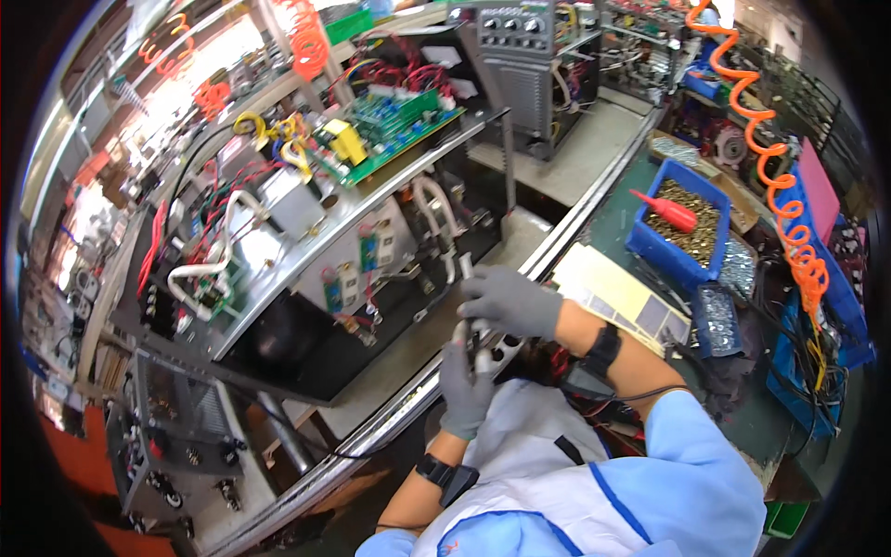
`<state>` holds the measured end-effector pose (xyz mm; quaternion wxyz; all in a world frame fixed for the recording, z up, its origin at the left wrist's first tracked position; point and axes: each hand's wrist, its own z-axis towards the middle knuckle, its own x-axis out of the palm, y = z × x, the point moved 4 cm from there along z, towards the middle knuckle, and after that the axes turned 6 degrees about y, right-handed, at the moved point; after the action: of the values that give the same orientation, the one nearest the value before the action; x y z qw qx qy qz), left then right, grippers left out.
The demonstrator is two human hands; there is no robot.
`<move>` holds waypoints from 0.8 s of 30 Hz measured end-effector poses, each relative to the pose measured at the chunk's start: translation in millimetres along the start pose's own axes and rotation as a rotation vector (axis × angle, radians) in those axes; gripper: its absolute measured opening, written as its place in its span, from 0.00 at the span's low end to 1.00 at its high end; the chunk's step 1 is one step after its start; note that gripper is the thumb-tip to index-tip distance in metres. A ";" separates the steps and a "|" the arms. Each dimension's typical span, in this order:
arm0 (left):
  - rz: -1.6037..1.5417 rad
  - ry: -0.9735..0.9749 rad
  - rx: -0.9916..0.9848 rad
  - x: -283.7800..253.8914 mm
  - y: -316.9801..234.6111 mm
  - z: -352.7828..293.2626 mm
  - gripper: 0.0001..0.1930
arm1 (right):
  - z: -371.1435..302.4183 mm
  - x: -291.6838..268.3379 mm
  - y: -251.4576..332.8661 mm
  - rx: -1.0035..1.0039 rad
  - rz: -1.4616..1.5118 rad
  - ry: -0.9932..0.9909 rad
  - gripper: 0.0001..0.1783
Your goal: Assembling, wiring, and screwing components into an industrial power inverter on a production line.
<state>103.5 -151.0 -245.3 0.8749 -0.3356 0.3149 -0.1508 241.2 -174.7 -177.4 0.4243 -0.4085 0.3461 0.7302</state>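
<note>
The person's light-blue and white cloth work coat (548, 497) is nearest to the camera. Beyond it, the left hand (466, 390) and the right hand (512, 302), both in grey fabric gloves, have fingers curled narrow around a slim dark piece (475, 338), mostly covered, so its kind one cannot tell. This piece is between the hands, just beside the open black metal housing (371, 357). Rightward stands a blue plastic bin (664, 257) with a red tapered bottle (673, 213) inside.
</note>
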 end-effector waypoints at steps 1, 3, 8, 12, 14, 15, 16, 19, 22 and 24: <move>0.039 -0.024 -0.038 -5.4 0.0 0.5 0.22 | 3.2 5.9 -1.6 0.016 -0.009 0.010 0.13; 0.057 -0.042 -0.144 -15.1 -3.0 7.0 0.18 | 12.9 18.1 -3.8 0.005 -0.008 0.011 0.09; -0.095 -0.148 -0.096 -26.4 26.2 12.9 0.17 | 16.0 22.3 -6.2 0.110 0.102 -0.014 0.10; -0.305 -0.165 -0.141 -34.7 35.2 24.2 0.17 | 9.6 27.6 -1.9 0.184 0.060 -0.127 0.10; -0.405 -0.159 -0.243 -32.9 34.7 28.1 0.17 | 11.1 33.7 0.3 0.234 0.015 -0.116 0.10; -0.495 -0.151 -0.351 -31.1 38.5 30.1 0.17 | 13.1 36.2 1.7 0.237 -0.009 -0.098 0.09; -0.499 -0.141 -0.343 -31.0 40.5 32.7 0.17 | 13.8 35.9 0.6 0.246 -0.017 -0.105 0.09; -0.455 -0.086 -0.446 -28.4 55.7 39.0 0.16 | 18.2 36.6 1.9 0.203 -0.197 0.098 0.10; -0.317 -0.038 -0.444 -23.0 80.3 46.5 0.15 | 22.8 45.6 -5.6 0.161 -0.300 0.163 0.10; -0.386 -0.039 -0.556 -20.4 88.2 46.6 0.13 | 21.6 48.2 -7.4 0.189 -0.307 0.176 0.12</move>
<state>123.1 -54.1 -269.5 0.7111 -0.6175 0.2579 -0.2158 226.5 -137.1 -212.2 0.5351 -0.4772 0.3824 0.5828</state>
